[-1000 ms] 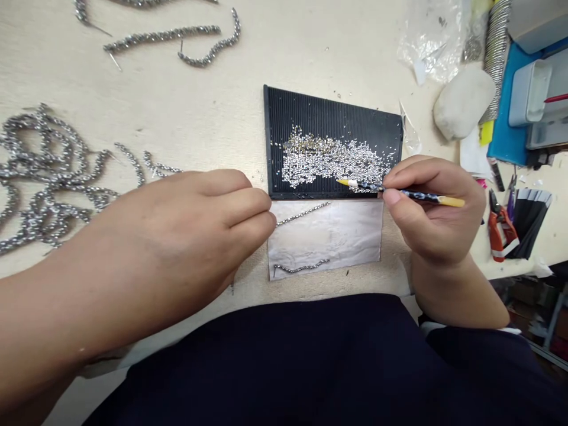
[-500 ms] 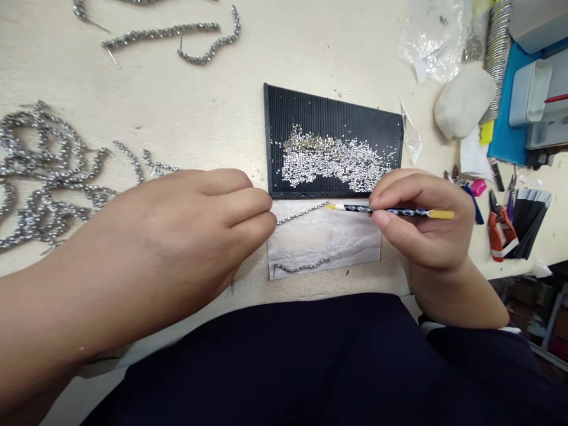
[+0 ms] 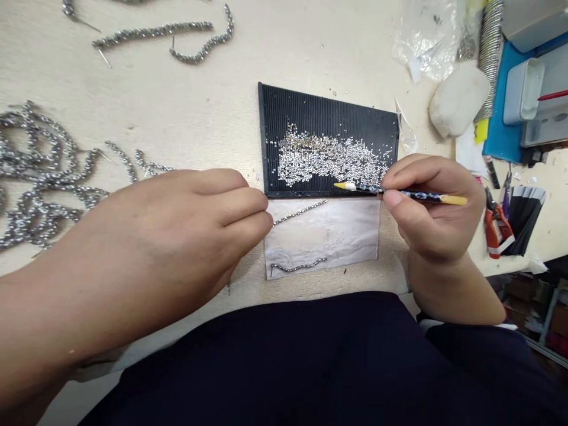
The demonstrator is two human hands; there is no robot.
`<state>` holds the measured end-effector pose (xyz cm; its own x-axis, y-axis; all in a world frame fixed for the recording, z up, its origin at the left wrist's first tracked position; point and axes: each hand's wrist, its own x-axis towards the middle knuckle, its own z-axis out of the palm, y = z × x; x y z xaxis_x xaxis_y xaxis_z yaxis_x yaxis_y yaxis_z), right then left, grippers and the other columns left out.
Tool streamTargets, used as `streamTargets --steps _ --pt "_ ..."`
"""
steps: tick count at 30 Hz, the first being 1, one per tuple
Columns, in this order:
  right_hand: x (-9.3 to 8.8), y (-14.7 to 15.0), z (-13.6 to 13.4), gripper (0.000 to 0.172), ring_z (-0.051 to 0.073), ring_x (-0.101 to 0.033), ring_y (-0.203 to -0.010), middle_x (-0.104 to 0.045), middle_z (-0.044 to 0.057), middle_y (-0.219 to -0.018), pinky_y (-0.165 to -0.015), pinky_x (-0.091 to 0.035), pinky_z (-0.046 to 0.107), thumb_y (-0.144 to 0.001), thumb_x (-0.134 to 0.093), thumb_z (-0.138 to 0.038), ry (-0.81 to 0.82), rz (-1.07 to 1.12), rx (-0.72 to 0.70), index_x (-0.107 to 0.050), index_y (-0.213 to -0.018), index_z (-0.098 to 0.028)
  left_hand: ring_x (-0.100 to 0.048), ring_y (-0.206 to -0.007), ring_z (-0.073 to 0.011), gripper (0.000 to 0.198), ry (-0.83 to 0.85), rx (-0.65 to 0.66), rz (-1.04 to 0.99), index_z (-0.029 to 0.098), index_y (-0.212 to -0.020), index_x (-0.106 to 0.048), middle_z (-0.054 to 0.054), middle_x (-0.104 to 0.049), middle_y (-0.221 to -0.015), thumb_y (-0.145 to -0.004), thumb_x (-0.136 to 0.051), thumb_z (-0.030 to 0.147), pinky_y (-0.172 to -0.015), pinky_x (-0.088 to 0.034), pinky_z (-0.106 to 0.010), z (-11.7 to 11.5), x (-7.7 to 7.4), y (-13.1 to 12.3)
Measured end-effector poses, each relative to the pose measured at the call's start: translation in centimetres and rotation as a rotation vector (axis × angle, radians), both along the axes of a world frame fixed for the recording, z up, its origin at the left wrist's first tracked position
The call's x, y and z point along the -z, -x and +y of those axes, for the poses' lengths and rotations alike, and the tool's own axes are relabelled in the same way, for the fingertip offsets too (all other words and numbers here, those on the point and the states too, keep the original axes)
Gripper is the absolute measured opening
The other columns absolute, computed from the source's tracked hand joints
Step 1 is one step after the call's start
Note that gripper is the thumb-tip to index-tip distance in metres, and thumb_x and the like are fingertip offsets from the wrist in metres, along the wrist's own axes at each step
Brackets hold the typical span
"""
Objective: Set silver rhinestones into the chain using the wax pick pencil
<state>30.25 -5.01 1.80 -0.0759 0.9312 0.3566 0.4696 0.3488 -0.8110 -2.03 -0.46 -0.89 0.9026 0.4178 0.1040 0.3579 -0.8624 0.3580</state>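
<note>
My left hand [image 3: 177,236] pinches the near end of a thin silver chain strip [image 3: 300,211] that lies across a pale plastic sheet [image 3: 337,236]. My right hand [image 3: 432,207] grips a dark patterned picker pencil [image 3: 399,192] with a yellow tip. Its tip rests at the lower edge of a black ribbed tray [image 3: 328,112] that carries a heap of tiny silver rhinestones [image 3: 328,161]. A second short chain strip [image 3: 298,267] lies at the sheet's near edge.
Several finished rhinestone chain pieces [image 3: 39,177] are heaped at the left, more [image 3: 177,35] lie at the top. A white lump [image 3: 459,99], crumpled plastic bag [image 3: 426,35], blue box [image 3: 510,89] and orange-handled pliers [image 3: 494,231] stand at the right. My dark clothing [image 3: 310,361] fills the foreground.
The pencil tip went from the rhinestones down to the chain's far end, then back up to the tray's lower edge. My left hand kept its pinch on the chain.
</note>
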Motion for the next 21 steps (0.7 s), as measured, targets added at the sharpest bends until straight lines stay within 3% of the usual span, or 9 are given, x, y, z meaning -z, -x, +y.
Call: streamTargets --steps 7,12,21 --pt "-0.68 0.31 0.33 0.016 0.019 -0.072 -0.069 -0.078 0.000 -0.079 -0.058 -0.057 0.034 -0.083 -0.079 -0.012 0.074 -0.019 -0.204 -0.080 -0.090 -0.027 -0.071 -0.097 -0.0313 0.030 -0.063 0.047 0.007 0.026 -0.084 -0.061 -0.008 -0.078 -0.099 -0.101 -0.038 0.017 -0.077 -0.065 -0.050 0.06 -0.09 -0.22" --pt "-0.56 0.21 0.49 0.019 0.018 -0.071 -0.069 -0.078 0.001 -0.078 -0.057 -0.055 0.033 -0.082 -0.078 -0.009 0.065 -0.020 -0.223 -0.080 -0.091 -0.025 -0.071 -0.101 -0.0292 0.026 0.006 -0.005 0.032 0.027 -0.084 -0.062 -0.005 -0.078 -0.100 -0.100 -0.046 0.016 -0.082 -0.065 -0.046 -0.02 -0.16 0.01" --pt "-0.55 0.24 0.48 0.018 0.018 -0.072 -0.070 -0.079 0.001 -0.079 -0.058 -0.057 0.033 -0.083 -0.079 -0.011 0.080 -0.026 -0.208 -0.081 -0.091 -0.026 -0.073 -0.098 -0.0316 0.027 -0.083 0.042 0.037 0.025 -0.085 -0.064 -0.008 -0.079 -0.100 -0.101 -0.045 0.015 -0.075 -0.066 -0.049 -0.08 -0.18 0.04"
